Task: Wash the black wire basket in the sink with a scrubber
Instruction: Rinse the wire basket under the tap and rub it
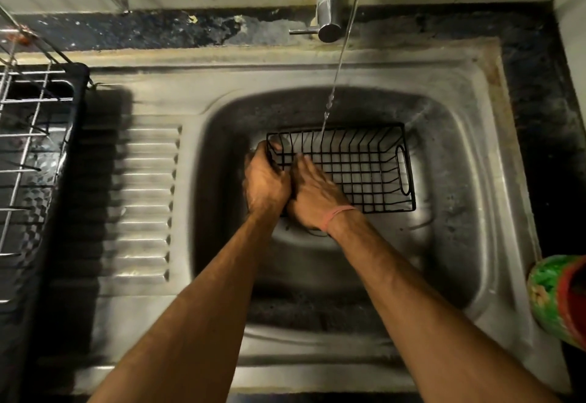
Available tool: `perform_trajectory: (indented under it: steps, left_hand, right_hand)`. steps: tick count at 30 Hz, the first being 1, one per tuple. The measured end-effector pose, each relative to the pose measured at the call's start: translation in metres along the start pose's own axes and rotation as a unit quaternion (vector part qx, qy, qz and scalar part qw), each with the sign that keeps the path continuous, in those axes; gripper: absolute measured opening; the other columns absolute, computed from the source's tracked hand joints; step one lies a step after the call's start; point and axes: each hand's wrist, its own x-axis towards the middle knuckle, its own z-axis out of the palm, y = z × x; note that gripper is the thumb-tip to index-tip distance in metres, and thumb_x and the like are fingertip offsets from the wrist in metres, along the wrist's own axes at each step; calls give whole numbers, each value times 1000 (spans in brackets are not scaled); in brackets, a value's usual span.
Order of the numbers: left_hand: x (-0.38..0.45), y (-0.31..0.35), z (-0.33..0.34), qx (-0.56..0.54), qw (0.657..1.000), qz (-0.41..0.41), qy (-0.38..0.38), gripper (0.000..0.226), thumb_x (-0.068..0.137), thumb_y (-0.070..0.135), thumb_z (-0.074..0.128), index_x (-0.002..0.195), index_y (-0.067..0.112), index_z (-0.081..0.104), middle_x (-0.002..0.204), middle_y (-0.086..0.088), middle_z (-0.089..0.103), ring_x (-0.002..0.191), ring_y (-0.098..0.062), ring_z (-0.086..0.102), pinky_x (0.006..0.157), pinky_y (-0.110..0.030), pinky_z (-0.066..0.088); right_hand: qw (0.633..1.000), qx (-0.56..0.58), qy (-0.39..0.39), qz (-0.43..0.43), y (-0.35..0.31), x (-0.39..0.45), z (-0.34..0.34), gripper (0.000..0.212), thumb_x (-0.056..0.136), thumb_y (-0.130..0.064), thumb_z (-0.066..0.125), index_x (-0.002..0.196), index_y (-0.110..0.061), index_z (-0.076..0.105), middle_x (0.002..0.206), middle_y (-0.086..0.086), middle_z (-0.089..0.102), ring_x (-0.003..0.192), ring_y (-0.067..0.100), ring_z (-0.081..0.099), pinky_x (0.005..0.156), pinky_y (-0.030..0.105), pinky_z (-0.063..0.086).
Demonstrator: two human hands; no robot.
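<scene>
The black wire basket [358, 168] stands upright in the steel sink [450, 180], under a thin stream of water falling from the tap [329, 6]. My left hand [264, 182] grips the basket's left end wall, fingers curled over the rim. My right hand [312, 195], with a pink band on the wrist, lies inside the basket at its left part, fingers stretched flat against the wire floor. No scrubber shows; whatever lies under the right palm is hidden.
A ribbed draining board [142, 199] adjoins the sink on the left. At the far left stands a wire dish rack in a black tray [38, 155]. A green and red container [558, 298] sits at the sink's right edge. The dark counter runs behind.
</scene>
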Motion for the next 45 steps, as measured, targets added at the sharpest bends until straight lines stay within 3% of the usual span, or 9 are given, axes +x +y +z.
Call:
perform_trajectory:
  steps: [13,18,24,27,29,32,35,39,45]
  left_hand:
    - [-16,-10,-11,-17,997,-47,52,60,88,6,63,144,29,58,153,-6,51,140,-33,53,121,-52,42]
    - [-11,-44,-10,-23,995,-6,93,84,62,41,37,140,18,58,139,-13,66,128,-36,62,109,-52,52]
    - [-25,-25,-16,-8,993,-11,115,75,81,8,64,153,24,47,150,-8,59,137,-32,58,119,-47,46]
    - [-31,-16,-18,112,985,66,109,112,74,-7,74,166,30,22,167,-7,37,149,-34,41,122,-50,38]
    - [-24,-14,-15,295,931,192,97,124,69,2,83,170,26,15,173,-12,23,158,-36,25,127,-58,25]
    - [-6,2,-13,441,849,290,26,101,74,30,85,160,15,34,155,-12,49,150,-33,41,127,-51,30]
    - [10,24,-20,408,879,243,-48,60,85,39,81,136,22,55,129,-8,68,119,-34,68,97,-46,56]
    - [26,13,-31,286,945,96,-126,37,86,33,86,119,27,70,107,1,74,98,-21,72,79,-36,59]
    - [22,-4,-14,232,970,-1,-72,5,101,22,71,98,24,67,96,2,70,81,-10,67,69,-29,59]
  right_hand:
    - [996,-13,12,87,10,-4,-10,91,105,-49,39,165,-10,-17,170,11,-29,159,30,-25,131,49,-3]
    - [997,-44,16,59,26,-8,-16,92,104,-54,41,166,-16,-14,172,5,-26,160,22,-20,132,45,-1]
    - [990,-53,44,124,22,-1,-9,111,96,-58,54,165,-6,-16,171,16,-26,160,30,-20,132,46,1]
    - [992,-52,33,113,23,-1,-11,122,90,-58,64,165,-6,-17,171,16,-28,160,30,-22,131,45,1]
    - [993,-56,29,96,28,-2,-13,127,86,-54,71,165,-8,-16,171,14,-28,160,28,-22,129,43,-1]
    - [996,-72,28,40,30,0,-13,127,85,-58,72,167,-10,-13,173,10,-25,161,26,-19,130,40,0]
    - [991,-123,21,-39,31,0,-16,121,86,-53,74,169,-10,-3,176,10,-15,162,23,-13,132,35,2]
    - [980,-168,0,-106,28,3,-22,122,83,-38,81,168,-8,-2,176,10,-12,163,22,-9,133,37,6]
    - [986,-149,56,-54,6,1,10,107,95,-21,67,166,-10,-12,173,11,-23,161,26,-18,133,43,0]
